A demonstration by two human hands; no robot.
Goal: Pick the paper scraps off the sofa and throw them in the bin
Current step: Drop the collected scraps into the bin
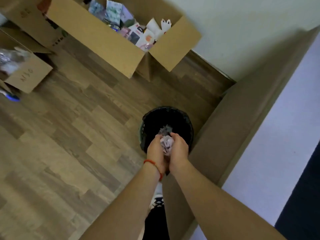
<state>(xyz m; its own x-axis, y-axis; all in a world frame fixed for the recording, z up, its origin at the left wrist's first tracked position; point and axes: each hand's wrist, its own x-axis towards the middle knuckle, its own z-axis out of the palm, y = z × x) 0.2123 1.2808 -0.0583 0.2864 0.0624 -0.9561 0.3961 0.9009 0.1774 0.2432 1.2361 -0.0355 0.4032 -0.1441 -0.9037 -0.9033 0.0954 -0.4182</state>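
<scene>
A round black bin (181,116) with a dark liner stands on the wooden floor beside the sofa's brown side. Both hands are held together right above its near rim. My left hand (155,151), with a red cord at the wrist, and my right hand (179,149) cup a bunch of pale paper scraps (166,142) between them. More crumpled paper (166,129) shows just beyond my fingertips, inside the bin's opening. I cannot tell whether that paper is falling or lying in the bin.
The sofa (245,118), brown at the side with a pale lilac top, runs along the right. A large open cardboard box (107,38) full of packets stands at the back by the wall. A smaller box (27,75) sits at the left. My shoe (156,203) is below my wrists.
</scene>
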